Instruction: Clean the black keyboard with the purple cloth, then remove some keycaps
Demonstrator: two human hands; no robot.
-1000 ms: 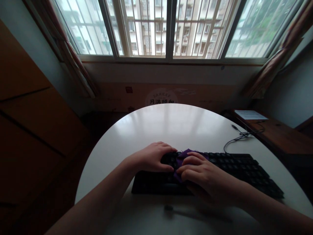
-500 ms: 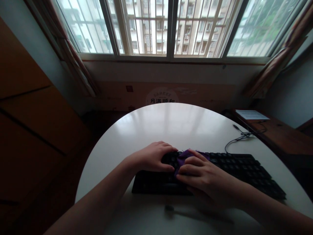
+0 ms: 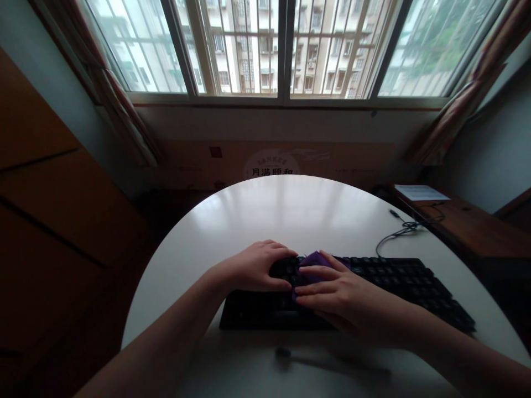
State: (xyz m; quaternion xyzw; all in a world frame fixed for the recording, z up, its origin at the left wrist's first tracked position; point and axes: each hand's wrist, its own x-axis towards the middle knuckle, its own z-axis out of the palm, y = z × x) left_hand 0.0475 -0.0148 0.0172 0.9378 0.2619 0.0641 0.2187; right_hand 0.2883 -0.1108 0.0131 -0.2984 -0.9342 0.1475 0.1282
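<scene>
A black keyboard [image 3: 398, 284] lies across the white round table. At its left part, my left hand [image 3: 253, 268] bears down on it, the fingers over the far edge and the thumb on the keys. My right hand [image 3: 338, 290] presses a purple cloth [image 3: 313, 258] against the keys just right of that thumb. Its fingers are bent over the cloth and hide part of it. Between me and the keyboard, a thin long-handled thing with a dark head, brush-like [image 3: 283, 352], lies on the table, dim and blurred.
The keyboard's cable [image 3: 409, 225] runs off its far side in a loose coil to the right. White paper lies on a brown wooden desk [image 3: 464, 215] beyond the round table's edge [image 3: 166, 243]. An orange-brown cabinet [image 3: 53, 204] stands left; a barred window is ahead.
The fingers of my right hand have flattened and stretched a little further left over the cloth. My left hand keeps its place on the keyboard. The whole view has shifted slightly.
</scene>
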